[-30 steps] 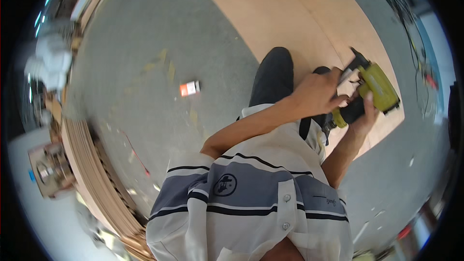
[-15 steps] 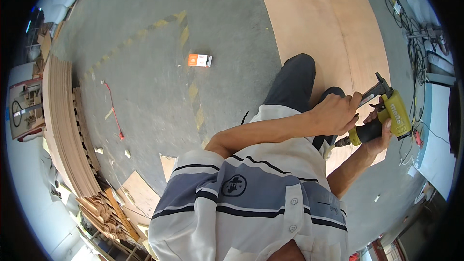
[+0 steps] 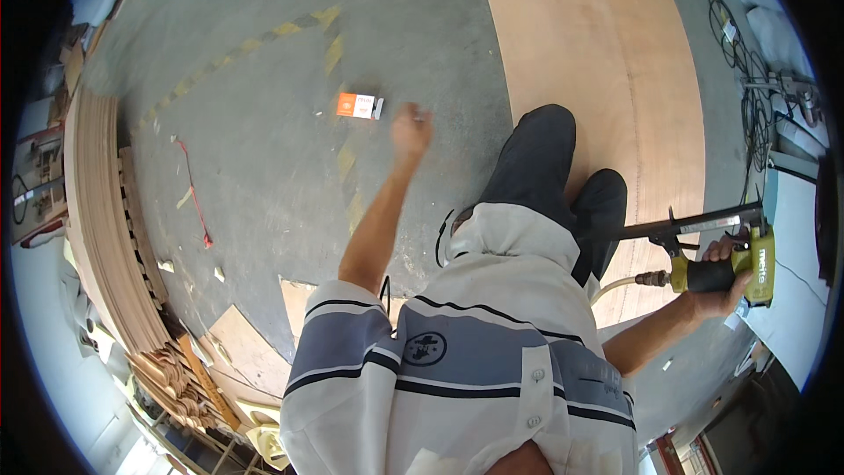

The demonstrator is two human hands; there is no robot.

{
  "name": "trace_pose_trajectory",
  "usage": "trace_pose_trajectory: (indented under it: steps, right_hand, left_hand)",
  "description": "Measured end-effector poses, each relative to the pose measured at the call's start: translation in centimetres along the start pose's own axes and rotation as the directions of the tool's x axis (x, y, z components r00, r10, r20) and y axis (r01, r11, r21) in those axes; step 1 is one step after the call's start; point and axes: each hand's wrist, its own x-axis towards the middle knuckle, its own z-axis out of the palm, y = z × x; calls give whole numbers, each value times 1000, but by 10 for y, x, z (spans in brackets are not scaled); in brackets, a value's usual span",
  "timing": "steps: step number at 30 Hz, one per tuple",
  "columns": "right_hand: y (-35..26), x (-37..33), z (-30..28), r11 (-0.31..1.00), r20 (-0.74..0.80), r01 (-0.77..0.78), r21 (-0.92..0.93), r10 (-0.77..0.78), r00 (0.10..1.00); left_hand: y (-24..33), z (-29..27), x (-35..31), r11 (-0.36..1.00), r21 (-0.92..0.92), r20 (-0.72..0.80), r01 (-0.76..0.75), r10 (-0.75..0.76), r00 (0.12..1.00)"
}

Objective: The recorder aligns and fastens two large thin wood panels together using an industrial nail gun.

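Upper centre, the left hand [image 3: 411, 130] stretches out, blurred, fingers loose and holding nothing, just beside the small orange-and-white cardboard box [image 3: 356, 105] on the grey floor. Lower right, the right hand [image 3: 723, 274] clamps the yellow-green pneumatic nail gun [image 3: 734, 264]; leaning over could swing it unwatched.

I see a grey concrete floor [image 3: 264, 149]. A wide plywood sheet [image 3: 589, 62] lies on it, a small orange box [image 3: 356, 105] left of the sheet, coiled cables [image 3: 747, 79] right.

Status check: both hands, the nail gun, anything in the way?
Right hand gripping yellow-green pneumatic nail gun, hose attached. Left hand empty, reaching toward small orange box on grey concrete floor. Nothing between them.
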Motion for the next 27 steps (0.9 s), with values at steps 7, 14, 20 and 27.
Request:
trace_pose_trajectory:
  steps: [7,14,20,27]
  right_hand:
    - [-6,-13,-32,998,-178,-26,-53,16,984]
    - [-1,-23,-36,983,-257,39,-177,-84,963]
    - [-2,-25,-33,978,-251,16,-209,-70,966]
    - [-3,-22,-21,949,-376,8,-314,-132,917]
  left_hand:
    - [-108,-2,56,841,529,106,117,-203,973]
    - [-118,-9,68,725,668,390,-168,-150,908]
    - [-127,-12,82,479,810,403,-339,-34,915]
    - [-138,-7,100,355,792,533,-496,-7,846]
